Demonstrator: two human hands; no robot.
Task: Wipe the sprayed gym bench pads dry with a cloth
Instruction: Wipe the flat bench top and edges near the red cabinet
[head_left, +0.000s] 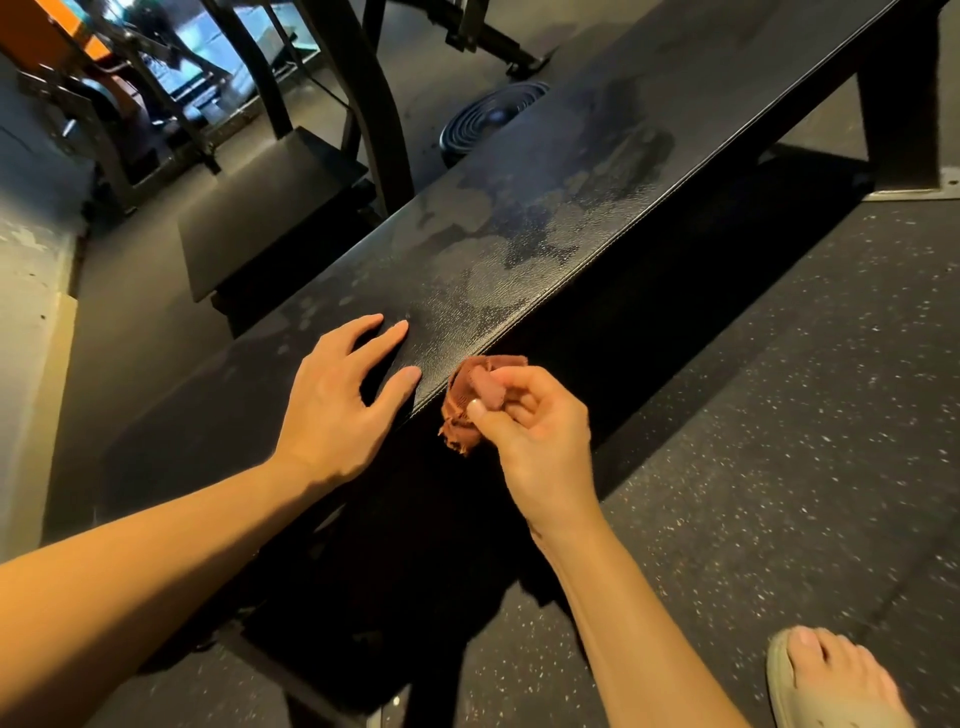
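Note:
A long black bench pad (545, 218) runs from the lower left to the upper right, with patchy wet smears across its middle. My left hand (337, 400) rests flat on the near end of the pad, fingers spread. My right hand (535, 431) grips a bunched reddish-brown cloth (467, 405) at the pad's near side edge, just right of my left hand. The cloth touches the edge seam rather than the top surface.
A black weight plate (488, 119) lies on the floor beyond the bench. A second black pad (270, 213) and machine frames (374, 104) stand to the left. Speckled rubber flooring (779, 415) spreads to the right. My sandalled foot (831, 680) is at the lower right.

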